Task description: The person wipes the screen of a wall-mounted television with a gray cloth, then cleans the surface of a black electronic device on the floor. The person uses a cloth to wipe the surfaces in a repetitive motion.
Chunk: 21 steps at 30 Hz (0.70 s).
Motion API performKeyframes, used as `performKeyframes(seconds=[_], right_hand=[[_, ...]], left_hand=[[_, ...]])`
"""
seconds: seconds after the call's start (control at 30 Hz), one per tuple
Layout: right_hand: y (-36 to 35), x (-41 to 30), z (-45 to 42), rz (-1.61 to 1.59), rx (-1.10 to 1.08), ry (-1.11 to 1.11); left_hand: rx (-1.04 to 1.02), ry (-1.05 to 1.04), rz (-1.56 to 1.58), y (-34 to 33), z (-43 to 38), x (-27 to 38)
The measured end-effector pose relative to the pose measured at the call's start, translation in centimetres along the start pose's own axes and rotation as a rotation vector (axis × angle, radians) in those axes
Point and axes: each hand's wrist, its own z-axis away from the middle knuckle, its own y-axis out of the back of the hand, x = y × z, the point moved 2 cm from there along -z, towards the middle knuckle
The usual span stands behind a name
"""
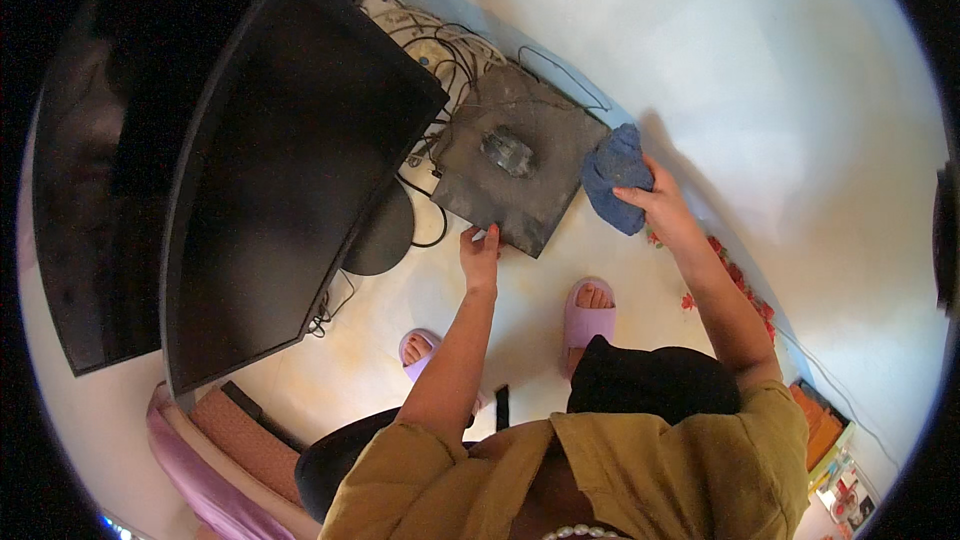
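Note:
A square, dark grey dusty panel (551, 157) lies before me, close to the wall. My left hand (480, 259) is at its near edge, with fingertips on the rim; what the fingers do underneath is hidden. A small shiny dark object (508, 151), partly see-through and shaped like a computer mouse, rests on the panel. In my right hand (660, 199) is a bunched blue cloth (619, 180) with grey dust on it. The cloth is held up at the panel's right corner; I cannot tell whether they touch.
Two large black screens (285, 165) (97, 210) stand on the left, above a round dark base (382, 232). Tangled cables (450, 52) run behind the panel along the wall (750, 90). Red floral decorations (739, 277) line the wall's foot. My feet wear pink slippers (589, 322).

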Motion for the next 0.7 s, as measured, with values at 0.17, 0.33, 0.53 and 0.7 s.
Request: performKeyframes(seconds=[0.17, 0.33, 0.53, 0.7], right_hand=[[-0.9, 0.0, -1.5, 0.364, 0.104, 0.228], [-2.6, 0.7, -3.5, 0.839, 0.092, 0.705], [-3.3, 3.7, -6.3, 1.150, 0.027, 0.804], [-4.3, 5.4, -6.1, 1.137, 0.008, 0.756]], left_hand=[[0.031, 0.042, 0.028, -0.3, -0.7, -0.1], [0.009, 0.055, -0.002, 0.0, -0.1, 0.2], [-0.043, 0.059, -0.023, 0.3, 0.0, 1.1], [-0.037, 0.063, -0.029, 0.2, 0.1, 1.6]])
